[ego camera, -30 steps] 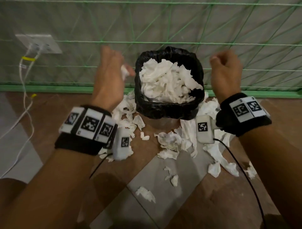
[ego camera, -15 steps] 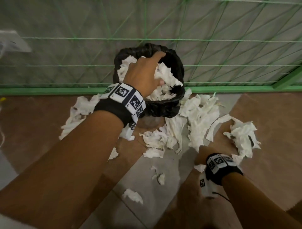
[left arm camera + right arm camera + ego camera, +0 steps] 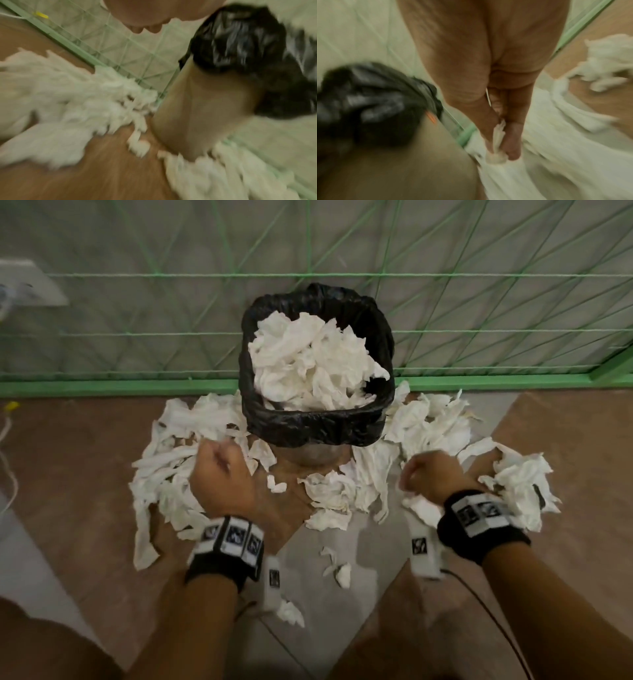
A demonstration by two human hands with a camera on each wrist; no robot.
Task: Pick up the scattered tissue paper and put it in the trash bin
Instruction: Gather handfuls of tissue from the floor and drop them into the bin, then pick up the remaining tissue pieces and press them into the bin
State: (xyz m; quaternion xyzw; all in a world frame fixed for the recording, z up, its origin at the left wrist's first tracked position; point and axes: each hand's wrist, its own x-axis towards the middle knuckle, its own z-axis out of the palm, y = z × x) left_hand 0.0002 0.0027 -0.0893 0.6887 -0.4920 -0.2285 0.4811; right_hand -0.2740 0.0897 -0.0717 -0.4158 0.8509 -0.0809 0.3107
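Note:
The trash bin [image 3: 315, 426] with a black liner stands against the fence, heaped with white tissue [image 3: 308, 361]. Scattered tissue lies round it: a pile on the left [image 3: 178, 446], a pile on the right [image 3: 431, 422], a clump at the front [image 3: 329, 491] and a clump far right [image 3: 520, 484]. My left hand [image 3: 219, 470] hovers curled over the left pile; the blurred left wrist view shows its fingertips [image 3: 137, 29] curled with nothing in them. My right hand [image 3: 428, 474] is low by the right pile. Its thumb and finger [image 3: 500, 152] pinch a strip of tissue [image 3: 498, 132].
A green mesh fence [image 3: 342, 285] with a green base rail [image 3: 102, 386] runs behind the bin. A white wall socket [image 3: 24, 285] and its cable [image 3: 7, 474] are at the far left. Small tissue scraps [image 3: 339, 570] lie on the grey tile in front.
My left hand has come out of the bin and down over the left pile. My right hand has moved from the floor at the right towards the bin and now pinches tissue.

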